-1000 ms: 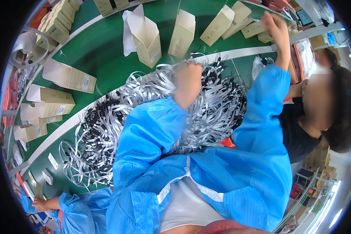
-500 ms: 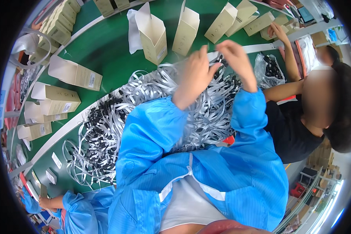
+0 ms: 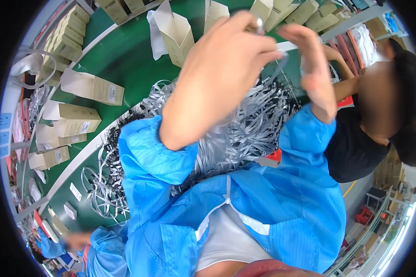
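Note:
My left hand (image 3: 229, 64) is raised over the far part of the pile of grey lanyards (image 3: 231, 143), its fingers closed on a grey lanyard (image 3: 282, 62) whose strap trails down at the fingertips. Something small and shiny shows at the upper fingers. To its right, my right hand (image 3: 313, 64) is lifted with its fingers stretched out and bent toward the left hand; it is blurred, and I see nothing held in it. The piled lanyards are flat grey straps with black ends, heaped in a tangle in front of my body.
Upright open cartons (image 3: 173, 34) line the far side of the green table (image 3: 134, 51); more open cartons (image 3: 92, 87) lie at the left. A co-worker in black (image 3: 356, 147) sits close on the right. A blue-sleeved co-worker (image 3: 106, 249) is at the lower left.
Both hands have risen closer to the camera and moved apart, the left one looming larger. A grey strap now shows at the left fingertips. The co-worker's hand on the right has drawn back.

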Demonstrator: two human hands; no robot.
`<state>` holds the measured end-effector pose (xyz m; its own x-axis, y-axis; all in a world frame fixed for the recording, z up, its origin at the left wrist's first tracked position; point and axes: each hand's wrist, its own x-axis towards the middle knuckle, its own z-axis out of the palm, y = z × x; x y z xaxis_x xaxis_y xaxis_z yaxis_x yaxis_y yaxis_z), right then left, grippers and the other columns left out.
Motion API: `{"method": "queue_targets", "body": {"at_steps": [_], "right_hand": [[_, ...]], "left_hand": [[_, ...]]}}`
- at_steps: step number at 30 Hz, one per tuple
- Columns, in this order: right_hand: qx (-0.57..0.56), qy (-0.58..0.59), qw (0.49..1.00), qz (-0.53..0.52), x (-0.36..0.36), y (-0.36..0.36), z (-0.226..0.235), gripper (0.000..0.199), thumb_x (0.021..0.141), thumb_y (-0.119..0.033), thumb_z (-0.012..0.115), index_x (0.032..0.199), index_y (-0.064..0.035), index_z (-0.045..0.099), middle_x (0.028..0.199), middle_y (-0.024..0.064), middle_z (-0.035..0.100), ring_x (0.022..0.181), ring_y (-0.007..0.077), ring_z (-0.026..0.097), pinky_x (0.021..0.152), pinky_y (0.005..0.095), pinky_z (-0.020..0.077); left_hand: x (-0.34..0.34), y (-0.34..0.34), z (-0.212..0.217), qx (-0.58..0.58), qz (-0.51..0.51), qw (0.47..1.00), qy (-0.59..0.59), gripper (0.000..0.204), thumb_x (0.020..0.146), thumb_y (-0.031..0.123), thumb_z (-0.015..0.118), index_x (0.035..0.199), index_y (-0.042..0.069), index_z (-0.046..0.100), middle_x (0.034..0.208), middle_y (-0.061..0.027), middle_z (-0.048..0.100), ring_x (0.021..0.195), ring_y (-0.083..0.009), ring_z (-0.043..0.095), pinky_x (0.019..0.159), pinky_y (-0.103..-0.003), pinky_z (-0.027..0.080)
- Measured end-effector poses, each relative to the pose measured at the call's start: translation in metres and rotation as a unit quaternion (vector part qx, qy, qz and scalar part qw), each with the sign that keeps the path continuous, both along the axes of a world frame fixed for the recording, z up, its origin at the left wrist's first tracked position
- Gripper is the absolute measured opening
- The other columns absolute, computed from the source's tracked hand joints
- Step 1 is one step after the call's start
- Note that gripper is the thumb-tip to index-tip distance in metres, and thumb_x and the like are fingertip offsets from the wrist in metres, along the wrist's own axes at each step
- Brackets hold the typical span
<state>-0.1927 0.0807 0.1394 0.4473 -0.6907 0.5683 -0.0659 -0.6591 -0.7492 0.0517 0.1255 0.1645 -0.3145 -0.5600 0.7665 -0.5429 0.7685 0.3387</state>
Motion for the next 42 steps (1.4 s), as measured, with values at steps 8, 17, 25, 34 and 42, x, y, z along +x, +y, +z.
{"method": "queue_targets", "body": {"at_steps": [8,17,25,34,42], "right_hand": [[0.324,-0.078,0.9,0.279,0.079,0.011,-0.017,0.055,0.095,-0.041,0.069,0.133,-0.0059,0.051,0.121,0.0057,0.058,0.112,0.0158,0.057,0.091,0.033,0.0465],[0.313,0.053,0.933,0.171,0.032,0.0,0.01,0.025,0.107,-0.026,0.053,0.096,-0.005,0.059,0.07,-0.0035,0.053,0.061,0.0037,0.044,0.055,0.0204,0.0363],[0.12,0.277,0.937,-0.177,0.009,0.007,0.012,0.044,0.096,-0.037,0.068,0.118,0.0011,0.06,0.078,0.0025,0.062,0.069,0.0175,0.061,0.066,0.0304,0.0496],[0.113,-0.023,0.966,0.229,0.099,0.013,-0.026,0.08,0.083,-0.03,0.085,0.145,-0.0014,0.044,0.123,0.0125,0.059,0.111,0.0175,0.059,0.091,0.0329,0.0506],[0.32,0.079,0.916,0.23,0.037,0.008,0.016,0.02,0.104,-0.02,0.058,0.112,-0.0021,0.061,0.092,0.0002,0.053,0.08,0.0054,0.045,0.07,0.0232,0.0395]], "left_hand": [[0.009,0.026,0.071,0.016,0.205,0.978,0.044,0.023,0.099,0.019,0.06,0.093,0.0,0.071,0.084,-0.0067,0.068,0.085,-0.0215,0.067,0.081,-0.03,0.049],[0.097,0.042,0.042,0.074,0.305,0.933,0.178,0.033,0.105,0.026,0.054,0.101,-0.004,0.068,0.094,-0.0069,0.072,0.089,-0.013,0.065,0.082,-0.027,0.049],[0.084,0.042,-0.003,0.185,0.23,0.935,0.196,0.023,0.102,0.018,0.057,0.1,-0.003,0.065,0.079,-0.0071,0.068,0.072,-0.0129,0.065,0.067,-0.027,0.051],[0.016,0.039,0.052,0.19,-0.069,0.963,0.177,0.022,0.104,0.017,0.056,0.106,-0.001,0.069,0.09,-0.008,0.071,0.078,-0.0143,0.069,0.067,-0.027,0.055],[0.108,0.061,0.014,0.108,0.297,0.94,0.128,0.055,0.091,0.02,0.074,0.137,0.0,0.052,0.114,-0.0197,0.068,0.097,-0.024,0.068,0.089,-0.034,0.053]]}}
